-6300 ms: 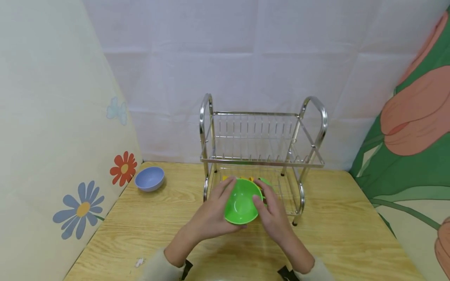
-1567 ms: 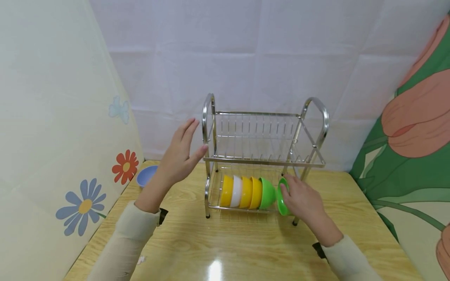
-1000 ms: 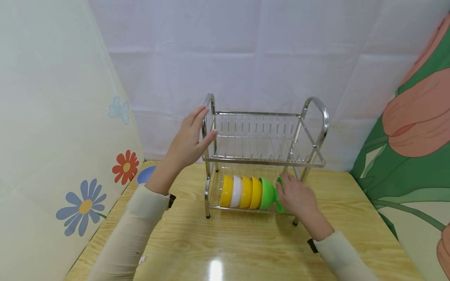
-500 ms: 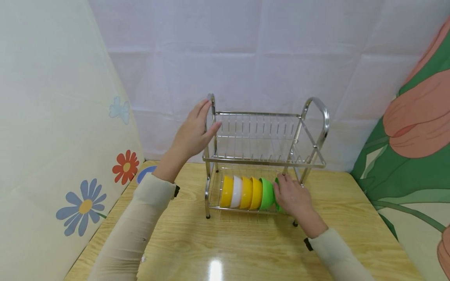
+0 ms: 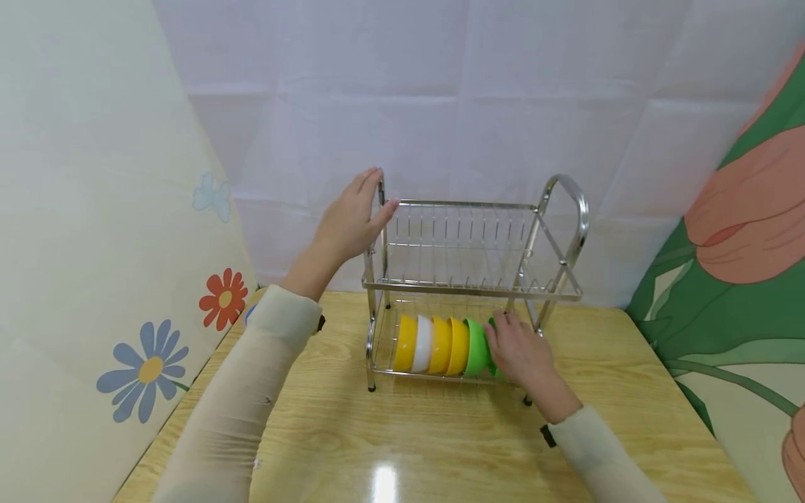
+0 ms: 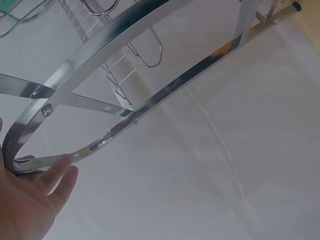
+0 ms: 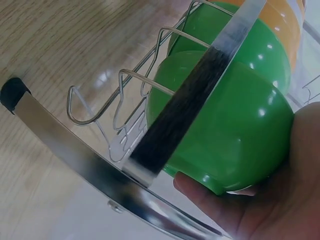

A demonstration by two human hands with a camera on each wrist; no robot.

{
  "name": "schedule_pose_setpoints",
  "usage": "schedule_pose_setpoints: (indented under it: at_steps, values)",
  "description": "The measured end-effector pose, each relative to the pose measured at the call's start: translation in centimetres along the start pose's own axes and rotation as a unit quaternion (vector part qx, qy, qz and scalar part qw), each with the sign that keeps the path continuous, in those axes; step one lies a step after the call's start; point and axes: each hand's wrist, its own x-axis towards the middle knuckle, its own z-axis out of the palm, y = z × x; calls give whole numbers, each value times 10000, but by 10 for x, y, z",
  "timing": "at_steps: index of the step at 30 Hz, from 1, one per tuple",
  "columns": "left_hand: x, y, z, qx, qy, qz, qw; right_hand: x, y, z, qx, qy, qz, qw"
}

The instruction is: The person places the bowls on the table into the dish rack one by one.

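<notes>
My right hand [image 5: 520,349] holds a green bowl [image 7: 225,125] at the right end of the rack's lower shelf, its thumb by the bowl's base in the right wrist view. This bowl stands on edge, touching another green bowl [image 5: 476,347]. Left of them, yellow bowls [image 5: 405,342] and a white bowl [image 5: 423,343] stand on edge in a row. The left hand [image 5: 349,218] rests on the curved top of the left frame of the metal dish rack [image 5: 472,288], fingers nearly straight; in the left wrist view, fingertips touch the tube [image 6: 92,147].
A blue bowl [image 5: 250,314] at the table's far left is mostly hidden behind the left sleeve [image 5: 251,391]. The rack's upper shelf [image 5: 459,244] has upright wire dividers. A white cloth [image 5: 440,105] hangs behind the wooden table [image 5: 352,433].
The green bowl went from both hands to the lower shelf, where my right hand slid it left against the other green one. My left hand rose onto the rack's left frame.
</notes>
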Motion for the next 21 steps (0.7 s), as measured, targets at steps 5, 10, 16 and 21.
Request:
schedule_pose_setpoints:
  at_steps: [5,10,16,21]
  values:
    - [0,-4,3,59,185,83,9998,0,0,3,60,-50,-24,10000]
    - [-3,-9,6,20,550,234,9982,0,0,5,69,-8,-85,9999]
    - [-5,-14,11,27,1044,545,9930,2,0,6,138,-9,-136,9998]
    - [-6,-12,14,-58,1294,649,9895,2,-2,6,216,-153,-72,9996]
